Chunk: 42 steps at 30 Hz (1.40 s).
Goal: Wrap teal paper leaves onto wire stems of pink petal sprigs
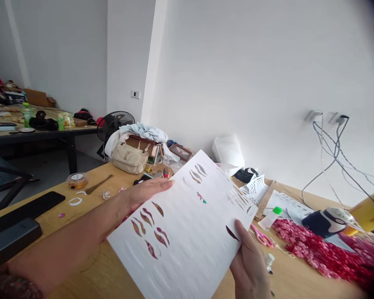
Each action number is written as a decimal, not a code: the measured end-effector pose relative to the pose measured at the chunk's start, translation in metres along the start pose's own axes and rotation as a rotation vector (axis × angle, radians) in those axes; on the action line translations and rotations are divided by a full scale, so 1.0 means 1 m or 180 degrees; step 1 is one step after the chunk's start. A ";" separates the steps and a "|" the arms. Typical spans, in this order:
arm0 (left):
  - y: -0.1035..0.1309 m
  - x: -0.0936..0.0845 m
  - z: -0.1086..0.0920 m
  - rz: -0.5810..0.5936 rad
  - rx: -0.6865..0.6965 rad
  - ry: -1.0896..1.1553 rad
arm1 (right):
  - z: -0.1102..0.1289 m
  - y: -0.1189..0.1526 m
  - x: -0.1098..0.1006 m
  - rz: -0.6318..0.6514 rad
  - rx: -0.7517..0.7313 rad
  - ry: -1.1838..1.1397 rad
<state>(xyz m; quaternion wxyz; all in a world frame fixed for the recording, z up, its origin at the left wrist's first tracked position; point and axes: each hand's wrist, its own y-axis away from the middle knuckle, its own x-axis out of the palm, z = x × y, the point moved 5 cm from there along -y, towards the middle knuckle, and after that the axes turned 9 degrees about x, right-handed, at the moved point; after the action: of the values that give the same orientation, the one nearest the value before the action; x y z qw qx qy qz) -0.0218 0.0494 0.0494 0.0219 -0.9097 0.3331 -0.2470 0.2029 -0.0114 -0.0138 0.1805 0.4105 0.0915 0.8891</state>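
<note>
A white sheet of paper [187, 236] with several leaf-shaped cut-outs is held up, tilted, above the wooden table. Through its holes the table and bits of pink show. My left hand [146, 193] grips the sheet's upper left edge, thumb on the front and the other fingers hidden behind. My right hand [249, 259] pinches the lower right edge, its thumb beside a dark cut-out. Just right of that hand lie pink-handled scissors [262, 236] and a small bottle with a green cap [270, 218].
Red and pink trim [311, 253] is heaped at the right, by a navy and white device [324, 222]. A beige bag [129, 158] stands at the back. On the left are a black keyboard [28, 211] and a round clear container [77, 181]. Cables [333, 153] hang from wall sockets.
</note>
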 end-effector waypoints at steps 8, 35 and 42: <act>0.004 -0.013 0.009 0.0100 -0.0612 -0.0827 | 0.011 0.002 -0.007 -0.0113 -0.0284 -0.0072; 0.009 -0.003 0.012 0.1214 -0.0404 0.1724 | -0.027 0.014 0.018 0.0640 0.0278 0.0833; 0.020 -0.005 0.023 0.0621 -0.1090 0.1338 | -0.027 0.015 0.019 0.0690 0.0294 0.0873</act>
<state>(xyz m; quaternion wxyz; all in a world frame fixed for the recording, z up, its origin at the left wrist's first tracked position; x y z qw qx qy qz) -0.0265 0.0340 0.0233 -0.1779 -0.7926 0.4532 -0.3671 0.1665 -0.0182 -0.0133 0.0504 0.3006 0.1111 0.9459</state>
